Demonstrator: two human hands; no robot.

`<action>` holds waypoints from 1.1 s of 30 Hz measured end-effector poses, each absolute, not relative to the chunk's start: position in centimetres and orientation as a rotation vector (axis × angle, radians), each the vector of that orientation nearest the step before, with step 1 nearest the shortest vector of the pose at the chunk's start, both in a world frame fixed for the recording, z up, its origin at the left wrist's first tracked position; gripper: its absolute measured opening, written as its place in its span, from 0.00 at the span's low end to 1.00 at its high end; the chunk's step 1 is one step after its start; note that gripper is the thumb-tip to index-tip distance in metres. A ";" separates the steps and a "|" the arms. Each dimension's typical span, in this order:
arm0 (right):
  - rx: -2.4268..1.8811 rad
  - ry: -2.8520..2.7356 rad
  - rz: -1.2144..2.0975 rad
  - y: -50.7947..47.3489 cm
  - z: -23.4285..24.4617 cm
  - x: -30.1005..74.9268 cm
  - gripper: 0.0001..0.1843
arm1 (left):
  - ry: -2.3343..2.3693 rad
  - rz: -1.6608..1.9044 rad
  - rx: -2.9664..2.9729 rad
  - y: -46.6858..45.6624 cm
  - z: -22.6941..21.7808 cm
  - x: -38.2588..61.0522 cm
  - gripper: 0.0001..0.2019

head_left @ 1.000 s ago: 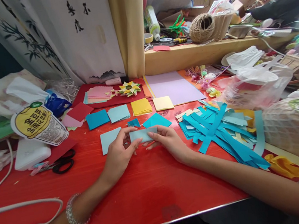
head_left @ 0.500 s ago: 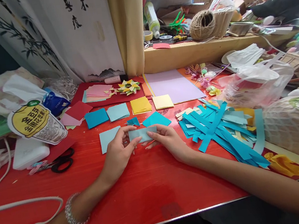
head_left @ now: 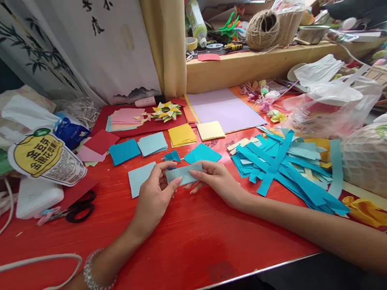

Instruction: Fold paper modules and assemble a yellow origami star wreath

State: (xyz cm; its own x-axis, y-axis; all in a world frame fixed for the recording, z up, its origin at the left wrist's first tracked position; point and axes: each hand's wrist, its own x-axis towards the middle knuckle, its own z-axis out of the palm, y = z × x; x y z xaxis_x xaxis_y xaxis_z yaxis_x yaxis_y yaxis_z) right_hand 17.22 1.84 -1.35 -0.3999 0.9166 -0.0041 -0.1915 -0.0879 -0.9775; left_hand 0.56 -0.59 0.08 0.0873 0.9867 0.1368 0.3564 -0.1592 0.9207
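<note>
A folded light-blue paper is held just above the red table. My left hand pinches its left end with thumb and fingers. Its right end is pinched by my right hand. A light-blue square lies flat just left of my left hand. A teal square and a small folded teal piece lie right behind the held paper.
Stacks of teal, light-blue and yellow squares sit behind. A heap of teal paper strips lies to the right. Black scissors, a white cable and a printed bag are at left. Plastic bags crowd the right.
Both hands keep the same grip on the folded paper; the view has only shifted slightly.
</note>
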 end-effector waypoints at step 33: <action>-0.862 -1.410 1.626 1.7 -1.3 17.4 0.08 | 1.426 0.962 1.921 -0.9 0.7 0.4 0.08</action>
State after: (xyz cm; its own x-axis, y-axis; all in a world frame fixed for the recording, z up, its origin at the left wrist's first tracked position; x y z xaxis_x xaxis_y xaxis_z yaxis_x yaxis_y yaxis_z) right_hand 17.42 1.69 -1.27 -0.4477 0.8941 0.0077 -0.1339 -0.0585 -0.9893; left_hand 0.40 -0.89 0.68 0.1787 0.9595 0.2176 0.5610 -0.2810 0.7786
